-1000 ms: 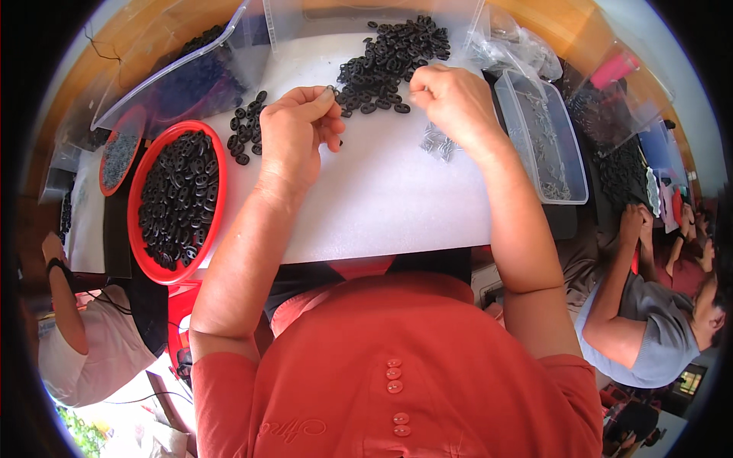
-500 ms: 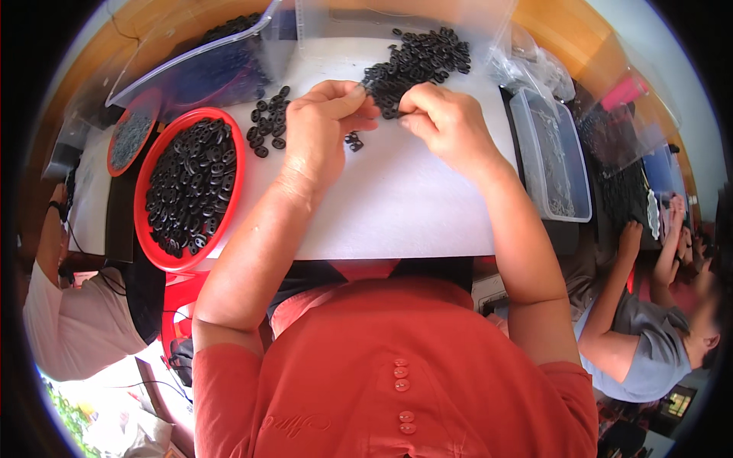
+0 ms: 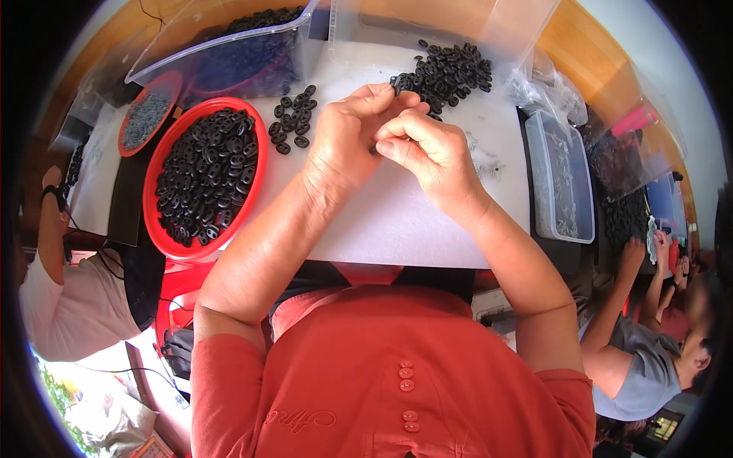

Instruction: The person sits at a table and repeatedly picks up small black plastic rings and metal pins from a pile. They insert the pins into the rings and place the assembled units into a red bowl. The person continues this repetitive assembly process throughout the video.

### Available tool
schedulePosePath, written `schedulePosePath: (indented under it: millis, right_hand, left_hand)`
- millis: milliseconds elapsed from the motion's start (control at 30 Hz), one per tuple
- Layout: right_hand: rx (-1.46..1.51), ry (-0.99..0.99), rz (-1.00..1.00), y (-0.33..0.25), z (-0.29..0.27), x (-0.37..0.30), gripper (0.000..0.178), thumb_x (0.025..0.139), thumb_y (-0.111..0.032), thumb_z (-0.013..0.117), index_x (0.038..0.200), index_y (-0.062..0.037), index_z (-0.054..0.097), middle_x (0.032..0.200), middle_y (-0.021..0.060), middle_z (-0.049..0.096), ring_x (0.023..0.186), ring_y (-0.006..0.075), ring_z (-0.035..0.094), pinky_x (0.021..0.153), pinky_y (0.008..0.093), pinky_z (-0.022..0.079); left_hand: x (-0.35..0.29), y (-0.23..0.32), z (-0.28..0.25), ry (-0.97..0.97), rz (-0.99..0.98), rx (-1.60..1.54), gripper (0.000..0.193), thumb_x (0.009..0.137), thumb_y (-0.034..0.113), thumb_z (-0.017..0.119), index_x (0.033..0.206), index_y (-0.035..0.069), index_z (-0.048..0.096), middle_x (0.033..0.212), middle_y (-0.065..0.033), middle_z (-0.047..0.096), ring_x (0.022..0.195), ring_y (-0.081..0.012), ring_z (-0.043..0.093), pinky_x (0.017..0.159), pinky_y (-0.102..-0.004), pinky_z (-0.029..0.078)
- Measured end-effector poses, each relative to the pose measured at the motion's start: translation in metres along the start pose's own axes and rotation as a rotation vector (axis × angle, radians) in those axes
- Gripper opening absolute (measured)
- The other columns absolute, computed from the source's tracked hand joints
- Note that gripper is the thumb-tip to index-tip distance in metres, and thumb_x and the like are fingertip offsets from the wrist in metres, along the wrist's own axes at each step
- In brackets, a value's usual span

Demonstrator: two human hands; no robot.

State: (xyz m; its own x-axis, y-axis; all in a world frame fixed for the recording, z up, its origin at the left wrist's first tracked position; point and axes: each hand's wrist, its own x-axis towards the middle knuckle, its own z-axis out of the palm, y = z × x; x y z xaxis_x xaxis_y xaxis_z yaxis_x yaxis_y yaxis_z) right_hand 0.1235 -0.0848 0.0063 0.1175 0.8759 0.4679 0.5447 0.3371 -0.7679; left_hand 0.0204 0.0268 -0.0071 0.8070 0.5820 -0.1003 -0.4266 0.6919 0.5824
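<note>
My left hand [image 3: 343, 133] is over the white work surface, with thumb and forefinger closed on a small black oval piece [image 3: 395, 82] at their tips. Close beside it on the right, my right hand [image 3: 435, 153] pinches a small dark piece [image 3: 373, 150], mostly hidden by the fingers. Just beyond my hands lies a heap of black oval pieces [image 3: 458, 72]. Several similar loose pieces [image 3: 294, 118] lie left of my left wrist. Further left stands a round red basin [image 3: 261, 156] full of black oval pieces, each with small holes.
A clear plastic bin [image 3: 221, 49] of black pieces stands at the back left, near a smaller orange-red bowl [image 3: 145, 118] of grey bits. To the right is a clear tray [image 3: 561, 183] with thin, pale items. People sit at both sides.
My right hand has moved left and slightly nearer me, away from the heap and up against my left hand. The whole view has shifted slightly.
</note>
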Motion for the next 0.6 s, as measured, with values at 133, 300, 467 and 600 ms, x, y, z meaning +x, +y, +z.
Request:
schedulePosePath:
  millis: [133, 300, 467, 600]
  right_hand:
    - [0.026, 0.011, 0.048, -0.0033, 0.001, -0.0016, 0.011, 0.083, 0.002, 0.07, 0.093, -0.0011, 0.065, 0.081, 0.0023, 0.064, 0.071, 0.0093, 0.058, 0.065, 0.0245, 0.048]
    - [0.082, 0.05, 0.077, -0.0043, 0.0031, -0.0024, 0.017, 0.082, 0.004, 0.069, 0.098, -0.0007, 0.067, 0.081, -0.0004, 0.063, 0.073, 0.0069, 0.056, 0.064, 0.022, 0.047]
    - [-0.008, 0.022, 0.063, -0.0031, 0.0025, -0.0039, 0.02, 0.08, 0.005, 0.07, 0.099, -0.0017, 0.067, 0.082, 0.0011, 0.062, 0.074, 0.008, 0.057, 0.063, 0.0218, 0.047]
    - [0.023, 0.005, 0.084, -0.0048, 0.001, -0.005, 0.018, 0.08, 0.004, 0.071, 0.097, -0.002, 0.067, 0.082, 0.0017, 0.063, 0.075, 0.0084, 0.058, 0.065, 0.0221, 0.048]
  left_hand:
    - [0.0, -0.0026, -0.0005, -0.031, -0.017, -0.027, 0.022, 0.1, 0.023, 0.052, 0.088, 0.006, 0.056, 0.108, -0.0172, 0.066, 0.117, -0.0405, 0.058, 0.101, -0.0521, 0.048]
    - [-0.0015, -0.0041, 0.0023, -0.026, -0.03, -0.013, 0.022, 0.099, 0.024, 0.053, 0.086, 0.007, 0.055, 0.108, -0.0175, 0.066, 0.116, -0.0411, 0.059, 0.101, -0.0525, 0.048]
    - [-0.0007, -0.0056, -0.0006, -0.042, -0.044, 0.007, 0.021, 0.099, 0.024, 0.054, 0.087, 0.007, 0.056, 0.108, -0.0176, 0.066, 0.114, -0.0402, 0.06, 0.101, -0.0523, 0.049]
    - [-0.002, -0.0047, 0.0009, -0.031, -0.071, -0.021, 0.019, 0.098, 0.021, 0.054, 0.094, 0.003, 0.057, 0.105, -0.0166, 0.066, 0.11, -0.0361, 0.061, 0.097, -0.0492, 0.049]
